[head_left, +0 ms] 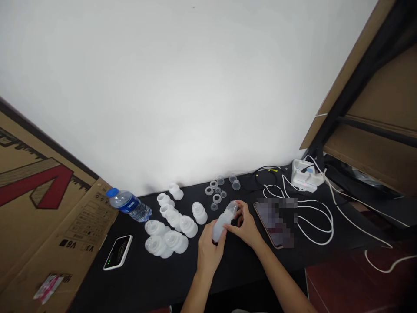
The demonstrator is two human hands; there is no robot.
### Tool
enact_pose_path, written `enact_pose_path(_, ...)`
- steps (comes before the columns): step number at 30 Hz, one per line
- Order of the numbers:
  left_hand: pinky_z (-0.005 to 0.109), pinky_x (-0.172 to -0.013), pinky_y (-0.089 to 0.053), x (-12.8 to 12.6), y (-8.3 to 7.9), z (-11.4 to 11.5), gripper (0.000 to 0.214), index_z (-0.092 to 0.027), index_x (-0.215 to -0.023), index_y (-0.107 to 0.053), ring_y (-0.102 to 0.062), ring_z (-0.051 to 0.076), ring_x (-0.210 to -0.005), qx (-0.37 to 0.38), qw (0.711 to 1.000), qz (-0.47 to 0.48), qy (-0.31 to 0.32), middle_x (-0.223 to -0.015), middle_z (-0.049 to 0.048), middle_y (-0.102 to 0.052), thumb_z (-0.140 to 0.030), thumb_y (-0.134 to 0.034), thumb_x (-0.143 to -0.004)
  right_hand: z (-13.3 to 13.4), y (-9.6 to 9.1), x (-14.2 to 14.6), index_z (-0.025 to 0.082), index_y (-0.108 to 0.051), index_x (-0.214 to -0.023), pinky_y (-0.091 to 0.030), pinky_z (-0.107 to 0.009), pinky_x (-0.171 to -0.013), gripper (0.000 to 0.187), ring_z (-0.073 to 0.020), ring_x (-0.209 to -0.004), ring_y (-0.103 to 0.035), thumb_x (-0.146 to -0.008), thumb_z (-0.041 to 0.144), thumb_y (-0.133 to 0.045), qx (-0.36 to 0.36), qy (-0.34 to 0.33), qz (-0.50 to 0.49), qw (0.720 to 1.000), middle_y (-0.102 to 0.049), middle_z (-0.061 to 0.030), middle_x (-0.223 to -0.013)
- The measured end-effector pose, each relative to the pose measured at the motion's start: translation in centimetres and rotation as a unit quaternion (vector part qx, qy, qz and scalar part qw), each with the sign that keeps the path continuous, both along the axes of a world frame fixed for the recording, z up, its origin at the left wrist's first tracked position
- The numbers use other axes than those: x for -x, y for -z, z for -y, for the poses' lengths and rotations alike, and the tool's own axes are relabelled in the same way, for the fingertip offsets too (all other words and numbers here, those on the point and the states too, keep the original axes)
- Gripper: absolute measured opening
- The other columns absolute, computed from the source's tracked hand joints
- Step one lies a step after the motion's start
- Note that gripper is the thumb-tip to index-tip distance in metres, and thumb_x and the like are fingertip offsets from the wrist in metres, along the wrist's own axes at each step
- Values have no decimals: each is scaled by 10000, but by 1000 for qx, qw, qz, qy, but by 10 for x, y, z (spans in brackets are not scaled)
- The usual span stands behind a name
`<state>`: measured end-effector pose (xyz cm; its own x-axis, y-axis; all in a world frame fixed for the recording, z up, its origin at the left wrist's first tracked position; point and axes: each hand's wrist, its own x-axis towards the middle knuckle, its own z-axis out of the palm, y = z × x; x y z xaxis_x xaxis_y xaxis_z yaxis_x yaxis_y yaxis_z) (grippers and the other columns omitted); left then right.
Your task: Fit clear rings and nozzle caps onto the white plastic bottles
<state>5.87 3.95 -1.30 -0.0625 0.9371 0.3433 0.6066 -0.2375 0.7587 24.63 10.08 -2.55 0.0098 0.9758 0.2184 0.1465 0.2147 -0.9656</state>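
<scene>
My left hand (208, 250) is wrapped round the body of a frosted white baby bottle (220, 228), which is tilted with its top to the upper right. At that end sits a clear cap (232, 208). My right hand (246, 225) has its fingers on the cap and its thumb against the bottle near the neck. A similar baby bottle (199, 214) with a top stands just left of my hands. Farther left are several more topped bottles (176, 241) and some open-necked ones (176, 191). Behind my hands lie several white rings (216, 198), small clear discs and clear caps (236, 185).
A water bottle (128, 204) leans by a cardboard box (48, 217) on the left. Nearby lies a white-edged device (118, 252). On the right are a phone (270, 224), white cables (331, 226) and a power strip (305, 175). A white wall (202, 95) backs the black table (137, 282).
</scene>
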Motion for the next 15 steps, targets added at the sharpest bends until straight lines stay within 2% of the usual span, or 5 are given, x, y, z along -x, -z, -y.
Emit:
enact_pose_path(6,425,-936,-639,1,-1,0,336,-242,-1328,-668,-761,309,-1137,-7,1000,2,6,-1236,132,-764,-449,-593,-1074,2,-2,3,278,-572,-1359,-486,-287,-551,834,-130,-607,-542,-671,457,-1008,7,17,34,999,-665,9,-973)
enact_pose_path(9,408,-873,-640,1,-2,1,354,-234,-1338,-658,-758,314,-1108,2,1000,5,25,-1217,146,-752,-460,-557,-1085,3,-8,0,280,-610,-1315,-505,-302,-586,772,-144,-633,-556,-673,449,-1003,-16,18,51,998,-671,9,-964)
enact_pose_path(15,414,-917,-622,2,-5,2,331,-235,-1343,-635,-743,298,-1098,13,998,18,56,-1200,131,-730,-429,-530,-1096,5,-13,-1,284,-643,-1225,-538,-333,-651,694,-187,-725,-598,-663,437,-1020,-47,12,30,998,-684,-10,-979)
